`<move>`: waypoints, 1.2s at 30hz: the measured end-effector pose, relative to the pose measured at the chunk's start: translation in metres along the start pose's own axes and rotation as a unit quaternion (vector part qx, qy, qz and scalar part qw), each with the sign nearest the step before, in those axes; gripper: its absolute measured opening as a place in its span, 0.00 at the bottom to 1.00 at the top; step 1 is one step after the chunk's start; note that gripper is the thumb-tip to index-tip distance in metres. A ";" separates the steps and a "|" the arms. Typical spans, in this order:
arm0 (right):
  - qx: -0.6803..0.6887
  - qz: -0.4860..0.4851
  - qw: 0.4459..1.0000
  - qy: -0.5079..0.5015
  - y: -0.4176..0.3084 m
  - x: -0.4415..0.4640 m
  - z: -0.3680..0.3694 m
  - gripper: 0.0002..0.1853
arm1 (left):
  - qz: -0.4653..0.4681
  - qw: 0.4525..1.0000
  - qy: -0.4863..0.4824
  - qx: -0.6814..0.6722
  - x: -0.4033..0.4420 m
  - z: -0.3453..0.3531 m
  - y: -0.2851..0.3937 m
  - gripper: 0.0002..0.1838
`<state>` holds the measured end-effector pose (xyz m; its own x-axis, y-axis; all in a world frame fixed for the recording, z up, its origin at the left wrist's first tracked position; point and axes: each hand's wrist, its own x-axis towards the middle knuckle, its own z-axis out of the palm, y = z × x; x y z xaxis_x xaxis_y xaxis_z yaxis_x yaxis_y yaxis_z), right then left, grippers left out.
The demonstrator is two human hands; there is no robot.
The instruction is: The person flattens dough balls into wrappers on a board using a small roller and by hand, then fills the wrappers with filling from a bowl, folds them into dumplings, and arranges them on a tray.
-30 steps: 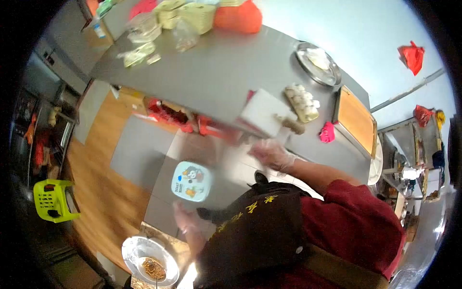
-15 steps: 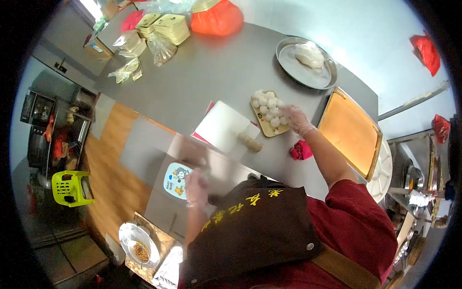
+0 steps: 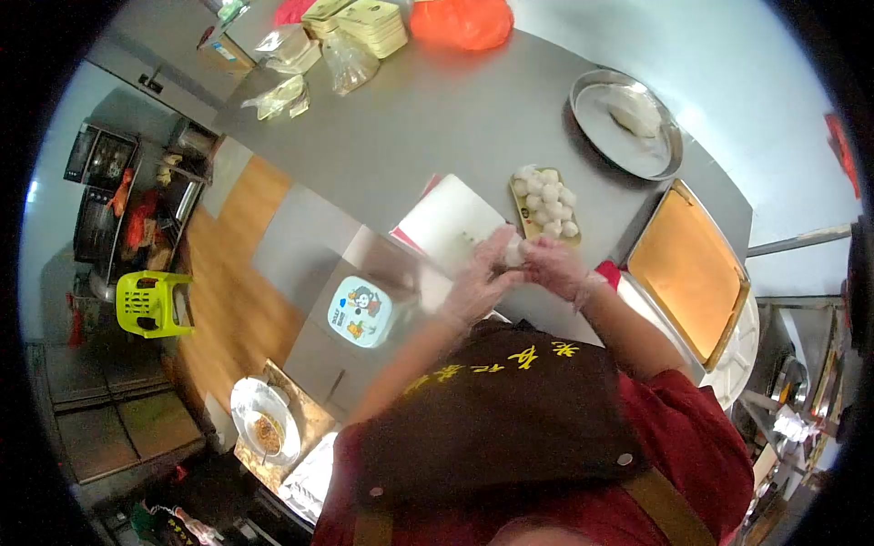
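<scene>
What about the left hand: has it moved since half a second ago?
Yes: against the light-blue printed square, the left hand has moved up and right in the view, from overlapping its edge to beside the right hand.

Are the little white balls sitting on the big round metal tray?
No, the little white balls sit together on a small rectangular tray, apart from the big round metal tray.

Noted on grey table (image 3: 473,109): white board (image 3: 446,214), with pink edge (image 3: 407,236) underneath. Just right of board: small yellow tray (image 3: 525,221). Farther right: rectangular orange-surfaced tray (image 3: 689,273). Beyond board, to right: round metal pan (image 3: 624,155). Well beyond: red-orange bag (image 3: 462,23); to left, clear plastic bag (image 3: 350,65).
</scene>
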<state>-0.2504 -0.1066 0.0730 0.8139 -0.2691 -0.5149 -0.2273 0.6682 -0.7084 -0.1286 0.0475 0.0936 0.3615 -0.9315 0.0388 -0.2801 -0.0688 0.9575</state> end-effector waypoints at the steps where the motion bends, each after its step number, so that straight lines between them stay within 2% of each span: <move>1: -0.026 0.002 1.000 0.001 0.005 0.000 0.009 0.17 | -0.003 0.998 0.041 -0.038 0.002 0.000 0.001 0.25; 2: -0.053 0.005 0.999 0.002 0.009 -0.001 0.018 0.17 | -0.006 0.998 0.043 -0.037 0.001 -0.005 0.001 0.25; 4: -0.079 0.006 0.997 -0.001 0.008 0.001 0.024 0.18 | -0.203 0.950 0.035 -0.234 0.000 -0.024 0.015 0.23; 5: -0.131 -0.012 0.991 -0.013 0.003 0.000 0.021 0.17 | -0.203 0.950 0.039 -0.233 -0.001 -0.027 0.002 0.23; 7: -0.188 -0.028 0.981 -0.030 -0.007 0.003 0.026 0.17 | -0.189 0.912 0.056 -0.360 -0.003 -0.028 -0.025 0.21; 8: -0.211 -0.086 0.973 -0.035 -0.007 0.000 0.034 0.17 | -0.185 0.894 0.062 -0.402 -0.005 -0.029 -0.031 0.21; 9: -0.231 -0.144 0.961 -0.038 -0.004 -0.001 0.040 0.16 | -0.178 0.902 0.067 -0.389 -0.007 -0.027 -0.030 0.20; 11: -0.233 -0.172 0.957 -0.013 0.024 0.020 0.039 0.16 | -0.169 0.908 0.066 -0.378 -0.009 -0.023 -0.031 0.20; 12: -0.234 -0.204 0.951 0.009 0.030 0.025 0.045 0.15 | -0.071 0.963 0.059 -0.253 -0.011 -0.021 -0.034 0.20; 14: -0.259 -0.190 0.947 0.031 0.031 0.023 0.044 0.15 | 0.034 0.990 0.050 -0.124 -0.011 -0.019 -0.039 0.20; 17: -0.338 -0.168 0.923 0.075 0.022 0.013 0.054 0.12 | 0.042 0.994 -0.022 -0.098 -0.008 -0.019 -0.052 0.20; 19: -0.371 -0.219 0.901 0.060 0.026 0.011 0.056 0.08 | 0.006 0.992 -0.014 -0.124 -0.009 -0.013 -0.053 0.20; 20: -0.352 -0.226 0.906 0.061 0.027 0.008 0.056 0.06 | -0.005 0.991 -0.014 -0.134 -0.009 -0.009 -0.053 0.20; 21: -0.351 -0.226 0.906 0.067 0.019 -0.001 0.062 0.06 | -0.058 0.974 -0.019 -0.218 -0.009 -0.009 -0.046 0.19; 23: -0.294 -0.208 0.932 0.038 0.003 -0.012 0.070 0.06 | -0.109 0.948 -0.022 -0.297 -0.005 -0.012 -0.045 0.19; 24: -0.293 -0.206 0.933 0.038 0.009 -0.007 0.057 0.06 | 0.025 0.993 -0.038 -0.110 -0.006 -0.013 -0.050 0.18; 26: -0.357 -0.186 0.900 0.167 0.021 0.003 0.011 0.07 | 0.152 0.984 -0.050 0.083 -0.010 -0.008 -0.069 0.17; 27: -0.429 -0.224 0.849 0.214 0.016 -0.002 0.003 0.07 | 0.088 0.995 -0.029 -0.043 -0.011 0.000 -0.089 0.16; 28: -0.495 -0.260 0.788 0.257 0.009 -0.007 -0.004 0.08 | 0.052 0.993 -0.016 -0.103 -0.013 0.002 -0.097 0.15; 29: -0.589 -0.260 0.722 0.252 0.010 -0.007 -0.019 0.08 | 0.017 0.986 0.002 -0.164 -0.015 0.003 -0.104 0.15; 30: -0.674 -0.261 0.646 0.243 0.014 -0.004 -0.034 0.09 | -0.091 0.885 -0.007 -0.456 -0.015 -0.001 -0.108 0.15; 31: -0.673 -0.265 0.649 0.235 0.020 0.002 -0.047 0.09 | -0.133 0.799 -0.013 -0.586 -0.014 -0.005 -0.104 0.15; 32: -0.746 -0.280 0.570 0.200 0.027 0.008 -0.061 0.08 | -0.178 0.693 -0.006 -0.699 -0.012 -0.010 -0.100 0.15; 33: -0.810 -0.293 0.480 0.163 0.023 0.011 -0.061 0.08 | -0.169 0.735 -0.007 -0.657 -0.008 -0.014 -0.081 0.16; 34: -0.767 -0.268 0.557 0.171 0.023 0.007 -0.060 0.12 | -0.161 0.754 -0.004 -0.636 -0.006 -0.016 -0.082 0.17; 35: -0.770 -0.272 0.555 0.163 0.023 0.003 -0.060 0.12 | -0.154 0.774 0.000 -0.615 -0.004 -0.018 -0.082 0.18; 36: -0.770 -0.271 0.547 0.186 0.009 -0.010 -0.033 0.16 | -0.012 0.944 0.001 -0.329 -0.007 -0.018 -0.104 0.20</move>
<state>-0.2784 -0.1212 0.0561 0.8847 -0.4526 0.1119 -0.4212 -0.8788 -0.2243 -0.0861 0.0674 -0.0009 0.3623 -0.9319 0.0140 0.3418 0.1468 0.9282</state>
